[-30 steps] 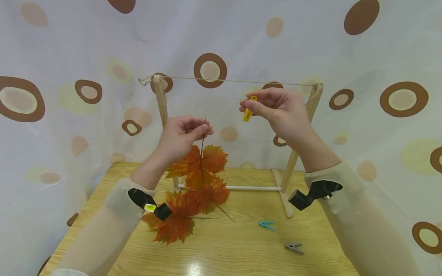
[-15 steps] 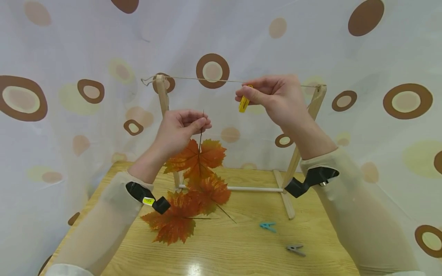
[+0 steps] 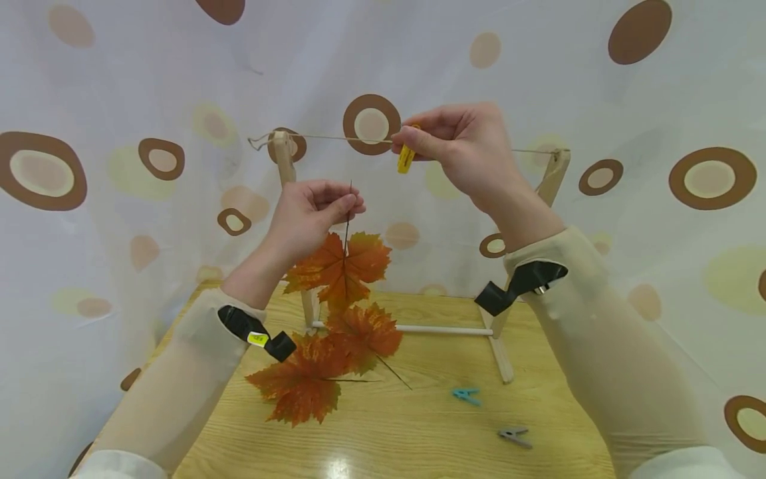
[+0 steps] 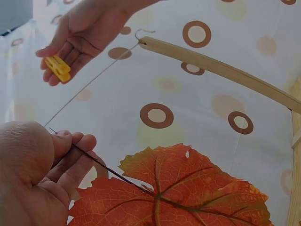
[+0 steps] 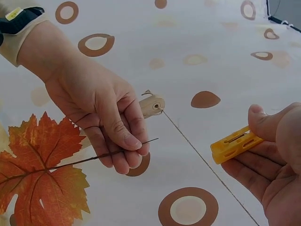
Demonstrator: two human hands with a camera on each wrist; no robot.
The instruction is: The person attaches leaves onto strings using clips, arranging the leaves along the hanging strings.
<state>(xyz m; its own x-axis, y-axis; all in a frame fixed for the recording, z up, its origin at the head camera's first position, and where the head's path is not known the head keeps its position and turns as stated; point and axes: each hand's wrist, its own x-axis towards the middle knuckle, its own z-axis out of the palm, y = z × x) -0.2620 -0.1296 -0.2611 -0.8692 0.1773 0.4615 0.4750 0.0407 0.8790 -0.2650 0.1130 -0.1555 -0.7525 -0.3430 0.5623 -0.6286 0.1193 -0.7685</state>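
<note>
My left hand (image 3: 317, 216) pinches the thin dark stem of an orange artificial maple leaf (image 3: 347, 266), which hangs below the fingers. The stem's tip pokes out above the thumb, as the left wrist view shows. Higher and to the right, my right hand (image 3: 463, 143) pinches a yellow clothespin (image 3: 406, 159) between thumb and fingers. In the head view the clothespin overlaps a thin string (image 3: 335, 138); the right wrist view shows the clothespin (image 5: 235, 145) apart from the string (image 5: 202, 160). Two more maple leaves (image 3: 305, 382) lie overlapping on the table.
The string runs between the left post (image 3: 284, 159) and right post (image 3: 553, 176) of a wooden frame. A white rod (image 3: 443, 329) joins the posts low down. On the wooden table (image 3: 389, 439) lie a blue clothespin (image 3: 466, 396) and a grey clothespin (image 3: 514, 436).
My right hand has risen and moved left with the yellow clothespin, up to the string's height in the head view. The left hand has lifted the leaf a little.
</note>
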